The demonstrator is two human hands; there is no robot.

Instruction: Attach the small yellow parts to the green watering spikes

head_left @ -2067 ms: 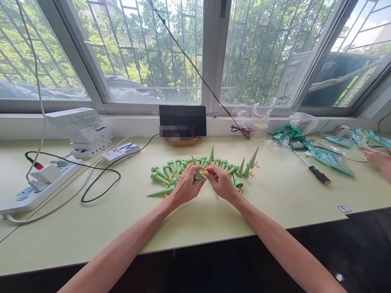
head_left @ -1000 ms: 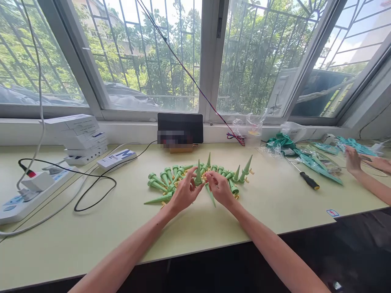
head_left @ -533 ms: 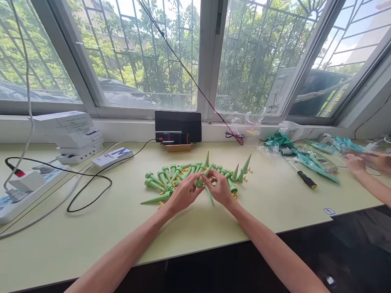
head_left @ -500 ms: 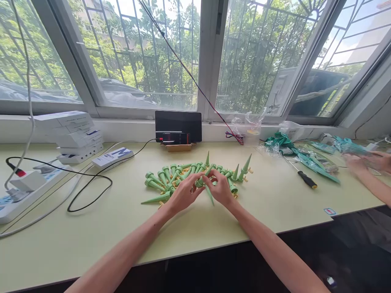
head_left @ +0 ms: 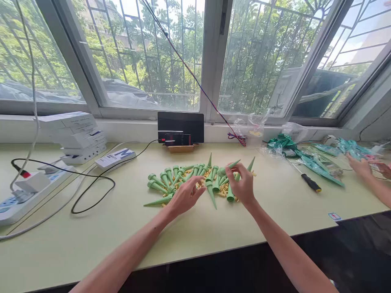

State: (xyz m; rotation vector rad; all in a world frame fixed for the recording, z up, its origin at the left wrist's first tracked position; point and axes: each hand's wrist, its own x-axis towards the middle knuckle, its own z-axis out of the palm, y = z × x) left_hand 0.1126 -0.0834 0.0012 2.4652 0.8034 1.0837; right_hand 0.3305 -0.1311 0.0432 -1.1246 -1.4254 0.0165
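Observation:
My right hand [head_left: 243,186] is closed, thumb and fingers pinching a green plastic cone-shaped spike [head_left: 232,164] with its tip pointing up to the right. Curved fingers, held apart with nothing between them, make up my left hand [head_left: 185,196], which hovers at the near side of the pile. Around both hands lie several more green spikes [head_left: 165,177], many with ribbed caps. One spike [head_left: 210,196] points towards me between the hands. Small yellowish pegs [head_left: 225,189] are scattered among them.
Behind the pile stand a dark tablet [head_left: 181,118] and a phone [head_left: 180,140]. Leftward are a power strip [head_left: 33,191], cables, a white box [head_left: 115,158] and stacked boxes [head_left: 73,134]. A screwdriver [head_left: 310,182], green plastic bags [head_left: 317,165] and another person's hands [head_left: 362,167] are rightward.
My hands were together at one green spike; they are now apart. My right hand has moved right with a spike, and my left hand has opened. The view has shifted slightly.

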